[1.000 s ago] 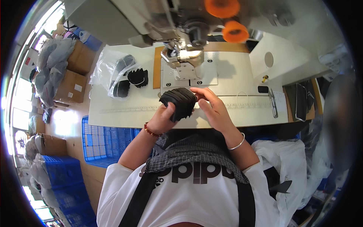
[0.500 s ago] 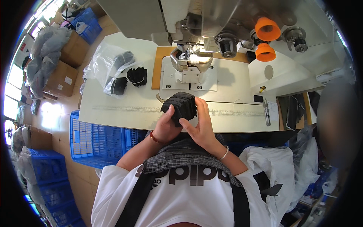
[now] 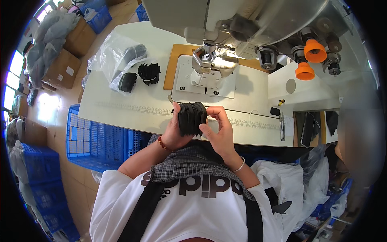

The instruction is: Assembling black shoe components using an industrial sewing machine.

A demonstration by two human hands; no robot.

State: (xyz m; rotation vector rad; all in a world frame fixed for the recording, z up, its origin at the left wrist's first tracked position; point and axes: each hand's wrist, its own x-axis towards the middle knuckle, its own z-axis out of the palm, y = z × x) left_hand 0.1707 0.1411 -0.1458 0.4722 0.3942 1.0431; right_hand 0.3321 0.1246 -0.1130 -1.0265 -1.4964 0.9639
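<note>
A thick stack of black fabric pieces (image 3: 192, 118) is held upright above the front edge of the sewing table, its layers fanned along the top. My left hand (image 3: 174, 133) is closed around the stack's left side, thumb up against it and the other fingers hidden behind. At the right side, my right hand (image 3: 219, 131) grips the stack's edge between thumb and curled forefinger. Just beyond the stack stands the sewing machine's metal work head (image 3: 213, 66) on a white plate. A bundle of black pieces (image 3: 149, 74) tied with a band sits to the left.
Beside that bundle lies a clear plastic bag (image 3: 111, 60) with dark pieces in it. A ruler strip (image 3: 250, 122) runs along the table (image 3: 109, 103). Metal tweezers (image 3: 281, 128) lie at right, near a phone (image 3: 307, 129). A blue crate (image 3: 96, 151) stands below the left edge.
The stack has turned from slanted to upright, its layers now facing me. My right hand has shifted slightly right and curled its forefinger. The view has tilted a little.
</note>
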